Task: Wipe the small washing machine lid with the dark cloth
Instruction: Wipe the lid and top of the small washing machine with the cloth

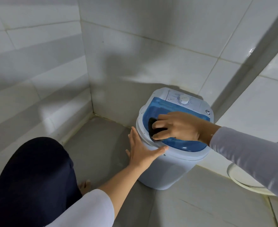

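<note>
— Two hands; what does each do?
— Left hand (pixel 140 149), fingers spread, braces the small washing machine (pixel 171 167) on the floor. Right hand (pixel 178 126) pinches the dark cloth (pixel 153 128) on the lid (pixel 166 107); unwiped blue runs right (its palm hides much).

Dim, soft indoor light; glare patches on wall tiles (pixel 41 110), broad shadow behind washing machine (pixel 171 167) (wide-angle bending at edges), slight blur.
</note>
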